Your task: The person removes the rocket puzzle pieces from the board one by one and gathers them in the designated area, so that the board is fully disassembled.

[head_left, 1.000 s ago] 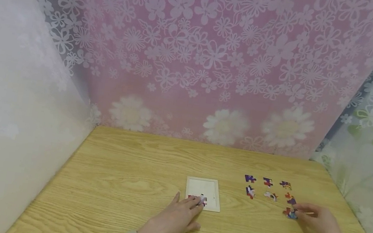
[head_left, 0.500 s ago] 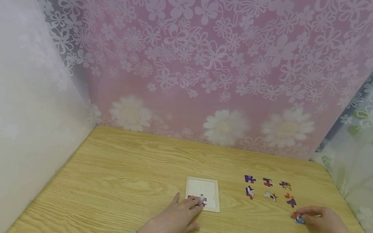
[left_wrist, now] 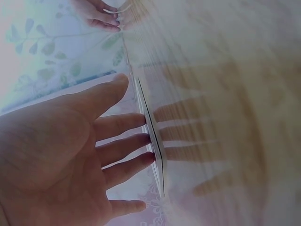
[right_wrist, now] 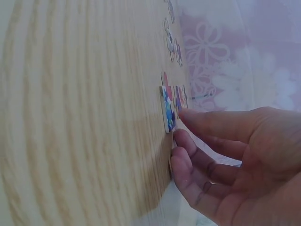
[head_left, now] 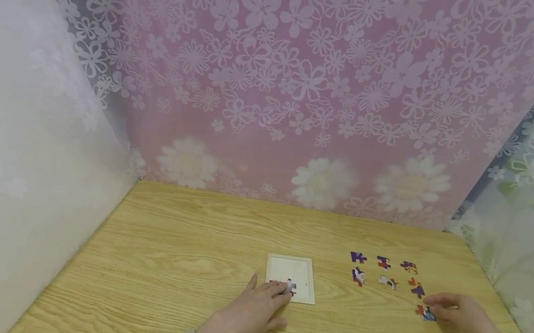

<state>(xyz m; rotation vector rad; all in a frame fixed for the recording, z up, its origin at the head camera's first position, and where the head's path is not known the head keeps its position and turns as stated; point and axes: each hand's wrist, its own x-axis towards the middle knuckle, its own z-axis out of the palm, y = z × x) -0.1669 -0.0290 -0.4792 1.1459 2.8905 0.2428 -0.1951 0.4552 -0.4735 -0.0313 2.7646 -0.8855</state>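
Note:
My left hand [head_left: 247, 306] rests with its fingers spread and fairly straight on the lower left of a white square puzzle tray [head_left: 289, 265]. Fitted pieces [head_left: 290, 287] show in part past those fingertips; the rest are covered. In the left wrist view the tray [left_wrist: 151, 127] appears edge-on, with the fingertips touching it. To the right, my right hand [head_left: 463, 319] has curled fingers and thumb at the right end of a red and blue puzzle piece [head_left: 423, 312], gripping it low at the table. In the right wrist view this piece [right_wrist: 167, 106] lies close to flat on the wood.
Several loose puzzle pieces lie beyond the right hand in two rough rows, among them a purple one [head_left: 358, 257] and a white one [head_left: 387, 282]. The wooden table [head_left: 174, 244] is bounded by a pink flowered back wall [head_left: 271, 133] and pale side walls.
The right hand has drawn the red and blue piece a little rightward and toward the front, then stayed about there. The left hand keeps its place on the tray.

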